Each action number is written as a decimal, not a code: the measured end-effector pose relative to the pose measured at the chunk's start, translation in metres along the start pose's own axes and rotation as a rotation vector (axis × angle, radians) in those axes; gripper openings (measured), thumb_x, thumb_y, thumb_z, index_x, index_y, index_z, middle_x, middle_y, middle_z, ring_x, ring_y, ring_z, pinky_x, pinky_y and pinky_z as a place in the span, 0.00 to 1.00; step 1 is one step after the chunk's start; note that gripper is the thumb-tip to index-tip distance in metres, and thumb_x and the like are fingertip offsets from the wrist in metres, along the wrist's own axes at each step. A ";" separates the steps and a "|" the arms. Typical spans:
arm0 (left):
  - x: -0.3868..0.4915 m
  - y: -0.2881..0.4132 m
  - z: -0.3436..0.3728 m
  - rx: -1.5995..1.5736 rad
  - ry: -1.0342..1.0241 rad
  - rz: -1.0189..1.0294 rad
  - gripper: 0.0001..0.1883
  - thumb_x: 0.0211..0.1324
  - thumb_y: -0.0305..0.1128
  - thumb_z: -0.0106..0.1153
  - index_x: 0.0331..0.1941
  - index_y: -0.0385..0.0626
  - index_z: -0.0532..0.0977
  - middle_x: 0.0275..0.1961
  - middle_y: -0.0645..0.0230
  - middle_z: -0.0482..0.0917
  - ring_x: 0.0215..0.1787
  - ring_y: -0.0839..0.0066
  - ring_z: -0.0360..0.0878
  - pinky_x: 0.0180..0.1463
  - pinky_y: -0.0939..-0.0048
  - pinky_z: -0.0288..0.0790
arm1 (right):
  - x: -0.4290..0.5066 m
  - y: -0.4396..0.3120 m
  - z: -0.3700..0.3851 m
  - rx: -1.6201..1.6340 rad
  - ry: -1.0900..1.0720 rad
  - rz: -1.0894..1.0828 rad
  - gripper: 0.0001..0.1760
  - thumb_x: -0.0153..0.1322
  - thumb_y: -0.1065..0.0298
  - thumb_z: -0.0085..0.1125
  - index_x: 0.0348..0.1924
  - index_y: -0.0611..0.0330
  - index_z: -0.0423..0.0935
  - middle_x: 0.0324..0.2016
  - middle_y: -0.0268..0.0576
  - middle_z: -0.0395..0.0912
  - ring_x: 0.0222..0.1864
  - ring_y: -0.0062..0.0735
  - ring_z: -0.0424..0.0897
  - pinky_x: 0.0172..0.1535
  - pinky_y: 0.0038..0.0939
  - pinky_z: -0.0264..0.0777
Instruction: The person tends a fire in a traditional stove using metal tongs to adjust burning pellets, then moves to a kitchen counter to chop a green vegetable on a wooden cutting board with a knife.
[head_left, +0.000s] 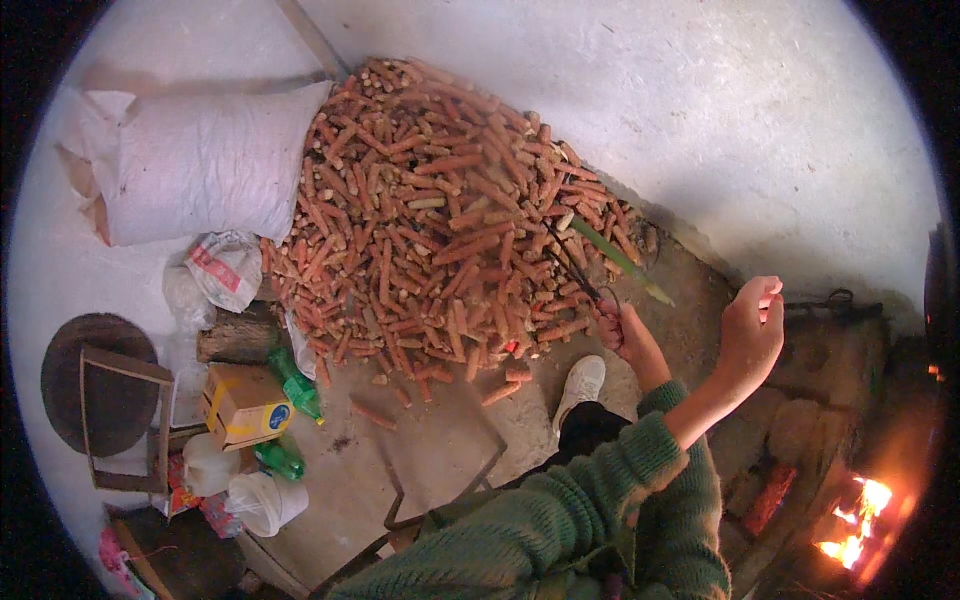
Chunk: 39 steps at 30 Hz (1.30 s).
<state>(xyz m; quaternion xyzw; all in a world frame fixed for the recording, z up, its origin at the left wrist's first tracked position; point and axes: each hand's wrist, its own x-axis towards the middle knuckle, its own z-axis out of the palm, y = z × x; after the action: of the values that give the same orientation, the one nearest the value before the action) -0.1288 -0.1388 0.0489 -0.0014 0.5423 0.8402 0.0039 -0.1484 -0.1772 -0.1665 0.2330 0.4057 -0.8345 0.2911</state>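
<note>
My right hand grips the handle end of dark metal tongs, a loop of which shows beside my fingers. The far end of the tongs reaches the edge of a large heap of dry reddish corn cobs, close to a pale cob end. A green stalk lies just right of the tongs. My left hand is raised to the right, loosely curled with a gap at the thumb, and no object shows in it. Its forearm crosses over my right arm.
A fire burns in the stove at lower right. A stuffed white woven sack adjoins the heap. Farther left are a cardboard box, green bottles, a white bucket and a wooden frame. My shoe stands near the cobs.
</note>
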 end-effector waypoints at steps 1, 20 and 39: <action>0.000 -0.002 0.000 -0.005 0.002 -0.006 0.09 0.63 0.25 0.48 0.45 0.36 0.73 0.44 0.54 0.80 0.45 0.62 0.81 0.46 0.66 0.74 | -0.001 0.000 -0.005 -0.026 -0.027 0.037 0.16 0.73 0.55 0.45 0.33 0.60 0.68 0.13 0.23 0.54 0.11 0.13 0.50 0.14 0.20 0.41; -0.007 -0.022 0.019 -0.019 -0.034 0.018 0.08 0.62 0.25 0.48 0.43 0.36 0.74 0.42 0.55 0.81 0.43 0.63 0.81 0.44 0.67 0.75 | -0.037 0.014 -0.033 -0.220 -0.139 0.002 0.11 0.71 0.66 0.53 0.25 0.57 0.67 0.12 0.27 0.56 0.11 0.17 0.55 0.14 0.22 0.45; 0.004 -0.034 0.002 -0.168 0.005 0.016 0.10 0.61 0.22 0.50 0.44 0.33 0.75 0.41 0.59 0.81 0.43 0.72 0.82 0.47 0.73 0.73 | -0.271 -0.021 -0.064 -0.081 0.165 -0.345 0.06 0.69 0.67 0.55 0.29 0.54 0.69 0.15 0.23 0.57 0.14 0.12 0.56 0.16 0.19 0.44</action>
<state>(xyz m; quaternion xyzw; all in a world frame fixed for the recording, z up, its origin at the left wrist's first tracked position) -0.1329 -0.1226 0.0186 0.0005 0.4699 0.8827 -0.0044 0.0427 -0.0343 -0.0222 0.2156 0.4956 -0.8330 0.1185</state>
